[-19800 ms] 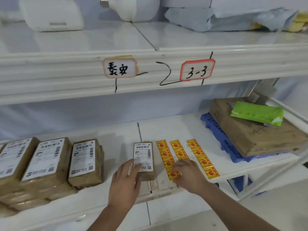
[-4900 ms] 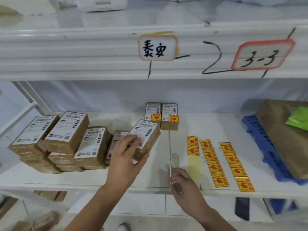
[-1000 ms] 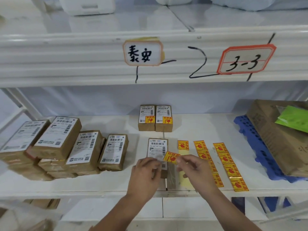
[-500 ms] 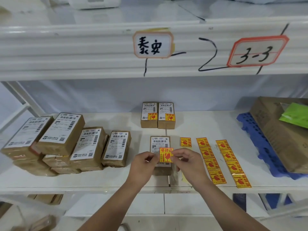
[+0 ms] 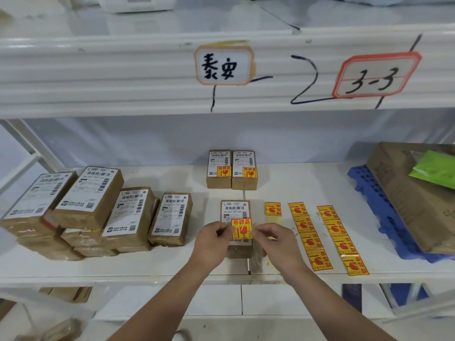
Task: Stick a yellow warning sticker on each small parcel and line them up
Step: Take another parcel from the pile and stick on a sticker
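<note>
- The left hand (image 5: 211, 242) has its fingers curled in, and thumb and fingertips pinch the left edge of a yellow warning sticker (image 5: 241, 228).
- The right hand (image 5: 278, 244) is curled the same way and pinches the sticker's right edge, so the sticker is stretched flat between the two hands.
- The sticker sits over the lower part of the white label on a small parcel (image 5: 235, 210). Whether it already touches the label cannot be told.
- That parcel lies flat on the shelf (image 5: 307, 183) near the front edge, its near end hidden behind the hands.
- Behind it, by the back wall, two stickered parcels (image 5: 219, 169) stand side by side and touching, each with a yellow sticker on its label.
- To the left is a pile of unstickered parcels (image 5: 86, 200), some stacked and leaning on one another.
- Just right of the hands lies a single sticker on its backing (image 5: 272, 209), then two sticker strips (image 5: 310, 237) running toward the shelf's front edge.
- Further right a cardboard box (image 5: 418, 210) rests on a blue pallet (image 5: 369, 190), with a green packet (image 5: 435, 169) on top.
- On the rail of the shelf above are a handwritten label (image 5: 224, 66) and a red-edged label marked 3-3 (image 5: 375, 76).
</note>
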